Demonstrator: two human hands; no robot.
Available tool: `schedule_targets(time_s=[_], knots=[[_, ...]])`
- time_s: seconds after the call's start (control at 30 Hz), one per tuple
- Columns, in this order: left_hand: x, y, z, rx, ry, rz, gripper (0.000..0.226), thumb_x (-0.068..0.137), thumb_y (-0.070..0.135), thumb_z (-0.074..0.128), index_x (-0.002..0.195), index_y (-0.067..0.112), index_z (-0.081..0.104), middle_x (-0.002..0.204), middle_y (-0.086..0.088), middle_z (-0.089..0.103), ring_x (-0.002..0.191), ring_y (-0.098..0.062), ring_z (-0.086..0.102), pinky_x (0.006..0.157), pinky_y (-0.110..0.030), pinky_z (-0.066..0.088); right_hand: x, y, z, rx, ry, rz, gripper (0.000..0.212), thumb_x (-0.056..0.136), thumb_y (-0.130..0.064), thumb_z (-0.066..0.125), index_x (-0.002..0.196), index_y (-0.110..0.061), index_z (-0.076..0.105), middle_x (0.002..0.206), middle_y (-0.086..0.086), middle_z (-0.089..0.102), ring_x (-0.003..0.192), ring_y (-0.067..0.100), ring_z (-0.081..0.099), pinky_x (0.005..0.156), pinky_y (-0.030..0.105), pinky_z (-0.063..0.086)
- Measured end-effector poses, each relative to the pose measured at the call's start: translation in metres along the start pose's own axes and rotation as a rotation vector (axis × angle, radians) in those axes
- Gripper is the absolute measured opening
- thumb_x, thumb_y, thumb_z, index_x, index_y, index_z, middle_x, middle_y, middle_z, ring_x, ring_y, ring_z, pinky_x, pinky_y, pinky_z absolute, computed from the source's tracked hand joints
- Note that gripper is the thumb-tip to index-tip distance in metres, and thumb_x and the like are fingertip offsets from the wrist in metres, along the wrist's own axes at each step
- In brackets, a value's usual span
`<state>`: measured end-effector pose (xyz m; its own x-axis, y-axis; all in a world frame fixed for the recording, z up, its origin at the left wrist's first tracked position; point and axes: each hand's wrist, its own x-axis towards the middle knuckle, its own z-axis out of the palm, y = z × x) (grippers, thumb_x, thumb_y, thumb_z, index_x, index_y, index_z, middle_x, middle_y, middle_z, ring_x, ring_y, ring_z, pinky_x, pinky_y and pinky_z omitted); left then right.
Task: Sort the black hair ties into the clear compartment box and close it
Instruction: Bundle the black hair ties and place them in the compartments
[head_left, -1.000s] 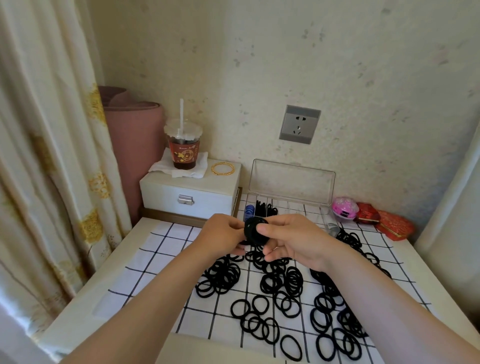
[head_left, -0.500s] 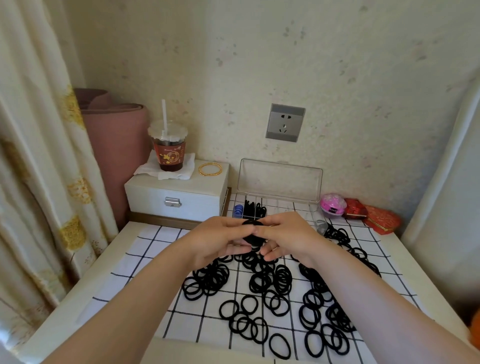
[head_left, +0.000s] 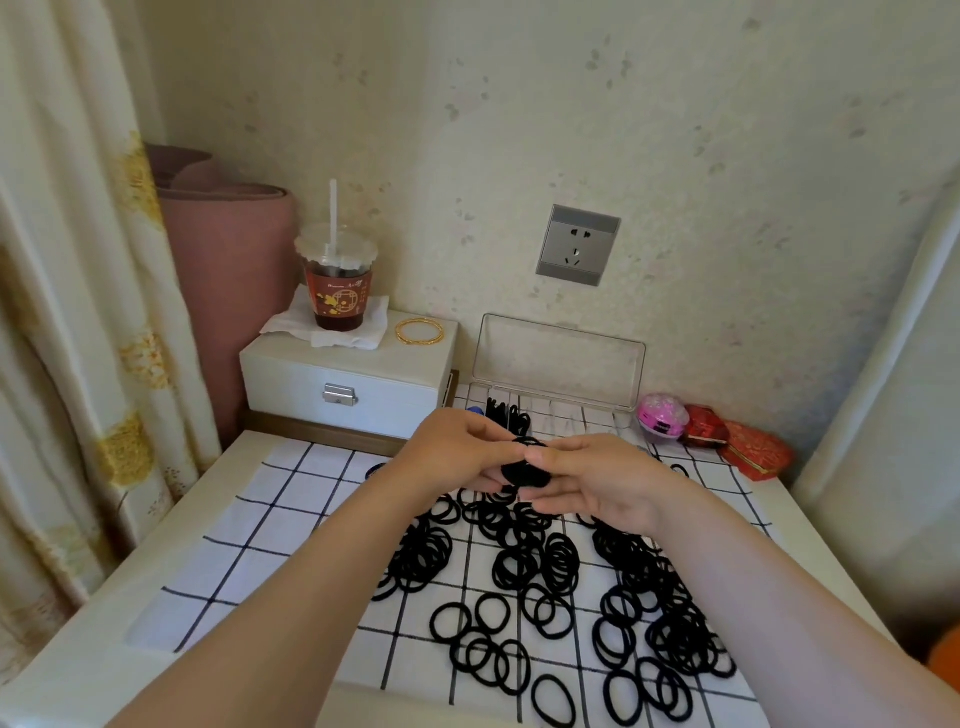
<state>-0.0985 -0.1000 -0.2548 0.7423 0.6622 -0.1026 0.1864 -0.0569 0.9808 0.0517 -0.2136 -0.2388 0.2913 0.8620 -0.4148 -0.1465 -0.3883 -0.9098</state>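
Black hair ties (head_left: 523, 469) in a tight pinch grip between left hand (head_left: 453, 457) and right hand (head_left: 597, 483)

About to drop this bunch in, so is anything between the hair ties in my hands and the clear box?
Nothing visible does. Your left hand and right hand hold the bunch just in front of the box, and its lid stands open.

You see soft, even daylight with faint shadows, no glare; the wide lens bends the curtain (head_left: 78, 312) at the left edge, slightly blurred.
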Motion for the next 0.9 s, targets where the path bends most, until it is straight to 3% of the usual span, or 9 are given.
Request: schedule_targets(time_s=[0.13,0.23,0.4,0.47,0.6,0.67,0.73,0.8,0.9], knots=[[0.009,0.000,0.005,0.076,0.020,0.046,0.018,0.095,0.027,0.063,0.102,0.016,0.075,0.089,-0.003,0.074,0.077,-0.011,0.071,0.074,-0.027,0.061,0.008,-0.008,-0.005,-0.016,0.130,-0.026,0.029,0.088,-0.018,0.072,0.111,-0.001,0.069,0.100,0.018,0.076,0.081,0.024,0.076,0.060,0.025,0.060],[0.019,-0.004,0.008,0.393,0.135,0.188,0.023,0.098,0.027,0.056,0.115,0.022,0.071,0.107,0.006,0.070,0.096,-0.006,0.060,0.086,-0.022,0.045,0.020,-0.018,-0.011,-0.102,0.335,-0.086,0.030,0.087,-0.021,0.075,0.111,-0.003,0.069,0.100,0.014,0.076,0.070,0.021,0.073,0.051,0.026,0.056],[0.037,-0.019,0.007,0.523,0.262,0.312,0.034,0.099,0.015,0.051,0.130,0.018,0.062,0.133,-0.001,0.057,0.126,-0.015,0.049,0.102,-0.022,0.035,0.054,-0.024,-0.013,-0.255,0.596,-0.220,0.018,0.088,-0.020,0.075,0.100,-0.007,0.070,0.085,0.008,0.072,0.060,0.016,0.066,0.043,0.022,0.045],[0.045,-0.028,0.007,0.623,0.225,0.344,0.039,0.098,0.017,0.051,0.137,0.018,0.055,0.138,-0.001,0.051,0.135,-0.017,0.037,0.109,-0.026,0.030,0.069,-0.024,-0.009,-0.315,0.628,-0.258,0.008,0.088,-0.019,0.074,0.089,-0.012,0.070,0.084,0.011,0.073,0.060,0.017,0.067,0.044,0.024,0.047],[0.057,-0.038,0.008,0.702,0.164,0.374,0.056,0.097,0.024,0.054,0.149,0.019,0.036,0.149,0.000,0.038,0.141,-0.015,0.025,0.113,-0.030,0.027,0.096,-0.021,0.001,-0.513,0.670,-0.328,0.017,0.085,-0.020,0.073,0.070,-0.012,0.073,0.073,0.014,0.074,0.061,0.020,0.067,0.055,0.030,0.048],[0.061,-0.040,0.006,0.682,0.156,0.355,0.061,0.096,0.026,0.056,0.151,0.019,0.030,0.152,0.000,0.034,0.143,-0.015,0.022,0.113,-0.032,0.027,0.106,-0.021,0.003,-0.672,0.679,-0.344,0.024,0.083,-0.020,0.073,0.062,-0.007,0.071,0.057,0.007,0.063,0.052,0.015,0.055,0.048,0.022,0.040],[0.065,-0.044,0.005,0.686,0.146,0.343,0.062,0.095,0.026,0.057,0.150,0.020,0.030,0.149,0.001,0.034,0.142,-0.016,0.023,0.112,-0.032,0.029,0.115,-0.023,0.003,-0.814,0.659,-0.316,0.033,0.082,-0.017,0.070,0.052,-0.011,0.057,0.048,0.000,0.047,0.043,0.010,0.039,0.037,0.017,0.026],[0.067,-0.047,0.005,0.693,0.141,0.344,0.061,0.093,0.024,0.058,0.148,0.020,0.033,0.146,0.001,0.035,0.139,-0.015,0.025,0.109,-0.032,0.031,0.124,-0.027,0.002,-0.986,0.643,-0.259,0.040,0.082,-0.015,0.067,0.049,-0.014,0.045,0.047,-0.002,0.040,0.042,0.010,0.035,0.036,0.019,0.023],[0.070,-0.049,0.007,0.681,0.140,0.340,0.063,0.092,0.025,0.059,0.149,0.022,0.032,0.147,0.002,0.032,0.140,-0.013,0.022,0.110,-0.033,0.032,0.134,-0.032,0.003,-1.209,0.646,-0.146,0.026,0.083,-0.016,0.064,0.059,-0.013,0.054,0.058,0.000,0.051,0.052,0.015,0.047,0.043,0.022,0.030]])
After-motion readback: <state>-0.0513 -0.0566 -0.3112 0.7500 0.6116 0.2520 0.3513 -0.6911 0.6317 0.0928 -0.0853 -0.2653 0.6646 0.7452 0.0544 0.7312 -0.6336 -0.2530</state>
